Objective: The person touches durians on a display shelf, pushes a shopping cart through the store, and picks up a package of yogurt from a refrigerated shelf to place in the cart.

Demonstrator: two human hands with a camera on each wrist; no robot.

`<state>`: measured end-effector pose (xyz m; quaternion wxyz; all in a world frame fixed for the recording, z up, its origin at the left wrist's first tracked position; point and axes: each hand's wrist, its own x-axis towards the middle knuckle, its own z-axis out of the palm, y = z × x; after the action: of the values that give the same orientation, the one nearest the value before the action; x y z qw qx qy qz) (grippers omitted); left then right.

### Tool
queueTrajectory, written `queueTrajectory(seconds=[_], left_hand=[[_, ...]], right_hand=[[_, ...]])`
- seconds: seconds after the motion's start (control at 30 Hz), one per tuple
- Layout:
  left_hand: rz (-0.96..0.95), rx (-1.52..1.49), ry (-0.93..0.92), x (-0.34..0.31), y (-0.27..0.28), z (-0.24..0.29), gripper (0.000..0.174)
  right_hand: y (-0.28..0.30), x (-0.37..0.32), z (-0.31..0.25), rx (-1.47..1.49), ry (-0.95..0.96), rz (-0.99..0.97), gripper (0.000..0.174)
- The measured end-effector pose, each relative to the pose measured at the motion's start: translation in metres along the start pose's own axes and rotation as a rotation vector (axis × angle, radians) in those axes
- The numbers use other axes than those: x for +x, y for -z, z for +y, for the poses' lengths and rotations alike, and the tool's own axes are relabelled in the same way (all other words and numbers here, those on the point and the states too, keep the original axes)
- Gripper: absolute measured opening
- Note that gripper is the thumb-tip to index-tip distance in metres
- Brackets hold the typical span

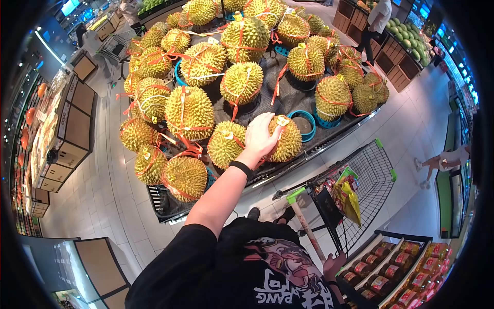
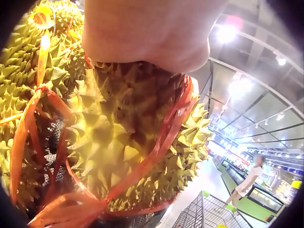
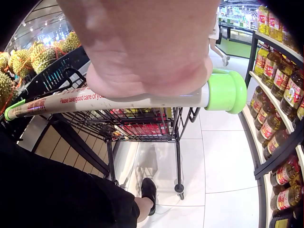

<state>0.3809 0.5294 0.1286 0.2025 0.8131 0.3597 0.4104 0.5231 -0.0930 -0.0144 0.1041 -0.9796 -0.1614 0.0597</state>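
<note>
In the head view my left hand [image 1: 261, 135] rests on a spiky yellow-green durian [image 1: 287, 144] at the display's near edge, its fingers relaxed and spread over the top beside a small label. The left wrist view shows the heel of that hand [image 2: 147, 33] above the durian [image 2: 114, 142], which is tied with red ribbon [image 2: 161, 137]; the fingertips are hidden there. My right hand [image 1: 334, 264] grips the far end of the shopping cart's handle [image 1: 309, 232]. Seen by the right wrist camera, the heel of the hand [image 3: 147, 71] lies on the handle [image 3: 52, 104], fingers hidden.
Several more durians [image 1: 189, 112] crowd the dark display stand, near an empty blue ring [image 1: 303, 126]. The wire cart [image 1: 368, 180] holds a yellow packet [image 1: 349, 201]. Bottles [image 3: 270, 126] fill shelves on the right. A person in white [image 1: 453, 158] walks beyond the cart.
</note>
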Motion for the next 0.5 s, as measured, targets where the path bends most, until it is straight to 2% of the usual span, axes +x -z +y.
queueTrajectory(seconds=[0.5], left_hand=[[-0.051,-0.025,0.041,0.003,0.009,0.011,0.042]], right_hand=[[-0.011,0.000,0.012,0.027,0.037,0.055,0.063]])
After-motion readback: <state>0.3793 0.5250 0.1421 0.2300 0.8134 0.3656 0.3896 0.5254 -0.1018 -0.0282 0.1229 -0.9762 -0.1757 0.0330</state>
